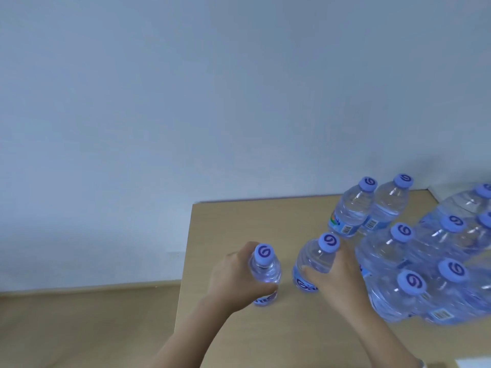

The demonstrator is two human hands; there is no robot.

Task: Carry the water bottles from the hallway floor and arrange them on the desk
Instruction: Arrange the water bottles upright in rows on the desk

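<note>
Two clear water bottles with light purple caps stand near the left edge of the light wooden desk (265,335). My left hand (236,277) is wrapped around the left bottle (264,272), which stands upright. My right hand (337,277) grips the second bottle (314,261), which tilts slightly to the right. Two more bottles (369,205) stand side by side farther back. A shrink-wrapped pack of bottles (430,274) sits at the right, touching my right hand's side.
A pale blue-grey wall (212,88) rises right behind the desk. Wood-coloured floor (79,328) lies to the left, below the desk's left edge. A white object (475,363) shows at the bottom right corner.
</note>
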